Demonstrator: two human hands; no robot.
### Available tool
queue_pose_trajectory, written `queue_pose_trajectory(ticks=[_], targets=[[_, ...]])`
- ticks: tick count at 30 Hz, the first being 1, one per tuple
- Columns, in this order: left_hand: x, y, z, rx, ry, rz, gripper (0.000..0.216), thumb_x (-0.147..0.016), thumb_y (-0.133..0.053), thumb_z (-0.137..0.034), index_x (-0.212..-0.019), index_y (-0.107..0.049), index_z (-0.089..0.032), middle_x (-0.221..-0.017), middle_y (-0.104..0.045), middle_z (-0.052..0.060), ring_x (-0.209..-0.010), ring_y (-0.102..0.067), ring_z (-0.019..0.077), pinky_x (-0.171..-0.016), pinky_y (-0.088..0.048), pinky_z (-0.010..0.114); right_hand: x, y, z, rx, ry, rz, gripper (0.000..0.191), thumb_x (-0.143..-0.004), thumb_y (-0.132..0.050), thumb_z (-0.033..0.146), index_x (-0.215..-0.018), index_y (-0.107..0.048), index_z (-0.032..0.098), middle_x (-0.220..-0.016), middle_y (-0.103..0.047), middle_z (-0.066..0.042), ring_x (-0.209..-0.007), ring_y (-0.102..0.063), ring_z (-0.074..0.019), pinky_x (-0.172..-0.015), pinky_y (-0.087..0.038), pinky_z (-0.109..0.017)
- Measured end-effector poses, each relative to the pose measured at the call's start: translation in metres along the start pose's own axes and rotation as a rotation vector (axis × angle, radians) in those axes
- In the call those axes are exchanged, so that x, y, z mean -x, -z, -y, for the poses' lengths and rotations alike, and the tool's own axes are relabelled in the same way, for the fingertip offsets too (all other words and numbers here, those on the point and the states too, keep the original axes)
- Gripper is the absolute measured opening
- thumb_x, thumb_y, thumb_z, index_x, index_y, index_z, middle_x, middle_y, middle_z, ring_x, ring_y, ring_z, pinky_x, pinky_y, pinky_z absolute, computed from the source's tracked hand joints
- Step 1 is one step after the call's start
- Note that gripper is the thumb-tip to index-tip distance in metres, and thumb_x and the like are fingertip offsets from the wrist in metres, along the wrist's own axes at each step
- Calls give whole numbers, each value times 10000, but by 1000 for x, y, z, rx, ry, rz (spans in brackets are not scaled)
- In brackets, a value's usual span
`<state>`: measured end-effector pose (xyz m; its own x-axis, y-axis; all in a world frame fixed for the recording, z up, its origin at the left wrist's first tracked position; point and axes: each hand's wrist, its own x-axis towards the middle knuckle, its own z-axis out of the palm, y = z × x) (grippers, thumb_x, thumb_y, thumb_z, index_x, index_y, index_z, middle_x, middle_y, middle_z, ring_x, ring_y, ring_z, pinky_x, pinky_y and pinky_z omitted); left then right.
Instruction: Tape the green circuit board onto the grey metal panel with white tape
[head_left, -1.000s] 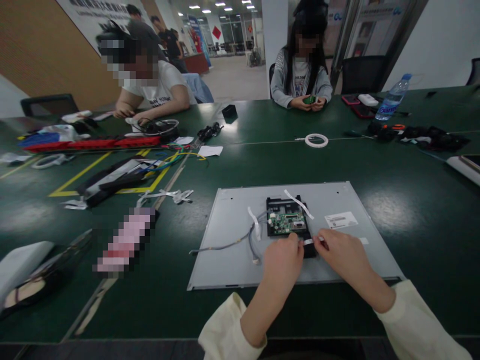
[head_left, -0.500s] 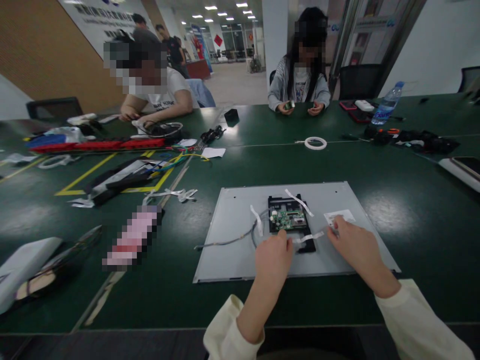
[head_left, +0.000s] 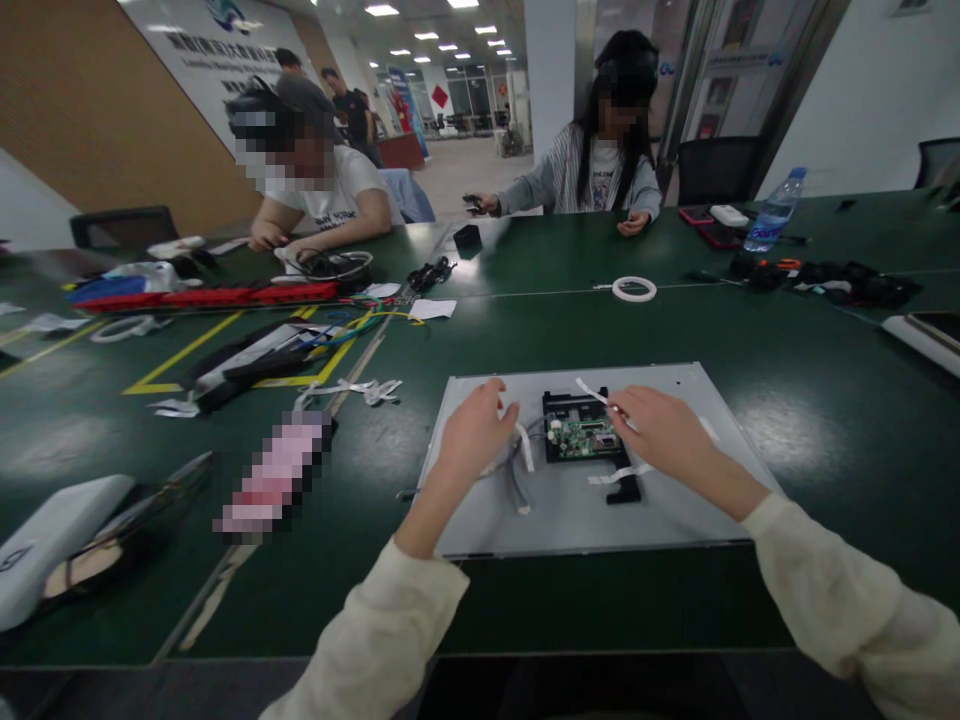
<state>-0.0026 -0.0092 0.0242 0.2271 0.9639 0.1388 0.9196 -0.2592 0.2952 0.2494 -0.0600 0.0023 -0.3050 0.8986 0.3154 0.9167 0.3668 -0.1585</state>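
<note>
A grey flat panel point(head_left: 675, 525) lies on the table. On it sits a black bracket point(head_left: 624, 494) with a green circuit board point(head_left: 574, 440). My right hand point(head_left: 664, 430) pinches the lower end of a white tape strip point(head_left: 590, 390) at the bracket's upper right. My left hand point(head_left: 476, 430) hovers over the panel's left side, thumb and forefinger apart, holding nothing. Beside it is another white tape strip point(head_left: 527, 452), next to a grey cable point(head_left: 517, 485) that it partly hides. A third tape strip point(head_left: 607, 478) crosses the bracket's lower part.
A roll of white tape point(head_left: 634, 289) lies beyond the panel. To the left are a pink phone point(head_left: 277, 470), crumpled tape point(head_left: 371, 390) and a black bundle with wires point(head_left: 247, 365). A water bottle point(head_left: 776, 215) stands at the right. Two people sit across the table.
My left hand has moved up and left from the bracket's lower edge. My right hand has gone from the panel's label to the upper tape strip and gripped it. The cable's loop has shifted.
</note>
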Motion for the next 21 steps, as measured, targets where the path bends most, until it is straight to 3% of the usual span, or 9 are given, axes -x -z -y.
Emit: queue_pose_trajectory(ticks=[2, 5, 10, 14, 21], targets=[[-18, -18, 18, 7, -21, 12, 229, -867, -497, -301, -1041, -544, -161, -970, -637, 91, -827, -611, 205, -677, -398, 284, -15, -13, 15, -109, 149, 17, 191, -905, -427, 227, -994, -589, 176, -980, -625, -60, -908, -573, -176, -769, -433, -295], [-26, -38, 34, -5, -55, 29, 165, -876, -474, -300, -910, -561, -164, -872, -624, 74, -777, -594, 198, -671, -400, 287, -30, -32, 34, -225, 274, 58, 202, -891, -451, 204, -1033, -592, 173, -1055, -603, -69, -996, -544, -182, -865, -436, -322], [-20, -47, 40, 22, -163, -30, 115, -846, -508, -298, -811, -523, -189, -772, -583, 38, -755, -554, 196, -653, -388, 286, -39, -52, 43, -318, 259, 58, 231, -878, -436, 151, -1039, -600, 170, -1079, -586, -76, -1027, -522, -181, -900, -439, -347], [-22, -49, 47, 141, -243, 6, 59, -822, -516, -253, -815, -522, -195, -781, -570, 25, -775, -545, 188, -694, -408, 288, -36, -56, 41, -331, 266, 50, 231, -892, -427, 171, -1038, -605, 176, -1093, -581, -76, -1041, -514, -180, -912, -440, -361], [-22, -51, 50, 283, -216, 5, 52, -787, -489, -173, -802, -535, -193, -797, -583, 21, -780, -559, 176, -722, -432, 291, -32, -53, 45, -186, 309, 33, 256, -898, -421, 166, -1072, -609, 165, -1135, -568, -92, -1074, -497, -206, -924, -440, -381]])
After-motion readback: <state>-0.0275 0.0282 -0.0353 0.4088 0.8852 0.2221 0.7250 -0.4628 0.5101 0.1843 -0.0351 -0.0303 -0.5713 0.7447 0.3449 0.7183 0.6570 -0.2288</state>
